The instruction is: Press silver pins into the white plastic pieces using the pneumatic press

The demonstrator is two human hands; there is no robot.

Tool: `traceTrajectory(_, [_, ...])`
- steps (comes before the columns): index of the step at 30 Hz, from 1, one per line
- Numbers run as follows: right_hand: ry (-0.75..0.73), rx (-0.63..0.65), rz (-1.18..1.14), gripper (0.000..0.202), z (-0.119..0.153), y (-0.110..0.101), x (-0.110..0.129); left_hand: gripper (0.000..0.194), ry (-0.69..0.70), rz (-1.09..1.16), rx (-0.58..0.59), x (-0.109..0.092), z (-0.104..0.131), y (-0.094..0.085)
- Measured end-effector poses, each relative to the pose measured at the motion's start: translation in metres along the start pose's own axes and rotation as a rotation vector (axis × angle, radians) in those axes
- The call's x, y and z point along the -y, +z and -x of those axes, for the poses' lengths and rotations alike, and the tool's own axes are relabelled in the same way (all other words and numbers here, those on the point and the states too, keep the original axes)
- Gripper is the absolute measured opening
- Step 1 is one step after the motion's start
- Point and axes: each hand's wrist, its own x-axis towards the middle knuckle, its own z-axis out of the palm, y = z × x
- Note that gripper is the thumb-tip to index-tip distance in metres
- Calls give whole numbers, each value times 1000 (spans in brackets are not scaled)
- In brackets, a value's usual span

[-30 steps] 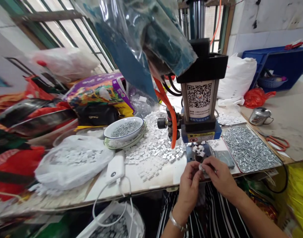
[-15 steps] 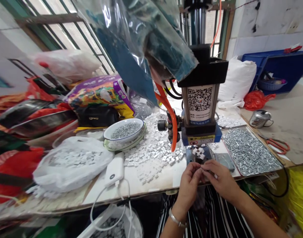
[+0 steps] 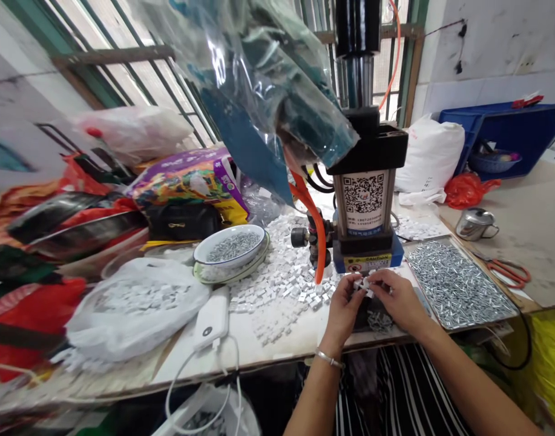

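My left hand [image 3: 343, 309] is at the front of the press [image 3: 365, 206], its thumb and fingers closed at a cluster of small white plastic pieces [image 3: 364, 286]. From the other side my right hand [image 3: 397, 301] reaches in, thumb and fingertips pinched beside the same cluster. Whatever lies between the right fingertips is too small to make out. Below the hands, a little heap of metal nails [image 3: 379, 321] lies at the base of the press. The hands partly hide the lower part of the press.
A tray of nails [image 3: 461, 281] lies to the right, near orange-handled scissors [image 3: 508, 270] and a metal mug [image 3: 476, 224]. Leftward are loose white pieces [image 3: 286, 272], a bowl of nails [image 3: 229, 245], a power bank [image 3: 212, 318] with a cable and a plastic bag [image 3: 136, 309].
Both hands have moved forward, from close together at the table's front edge to the white pieces at the press. The nail heap below them now shows. The camera view has tilted slightly.
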Motion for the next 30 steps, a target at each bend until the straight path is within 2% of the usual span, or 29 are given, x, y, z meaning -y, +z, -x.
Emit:
traceTrajectory(6, [-183, 18, 129, 13, -3, 2, 2, 32, -25, 101, 25, -2, 0, 0])
traceTrajectory(16, [-273, 78, 197, 20, -6, 6, -4, 31, -34, 172, 26, -1, -1, 2])
traceTrajectory(23, [-185, 127, 104, 15, -13, -1, -6, 32, -31, 173, 21, -3, 1, 5])
traceTrajectory(30, [-370, 101, 217, 26, -4, 5, -2, 39, 0, 243, 50, 9, 3, 1])
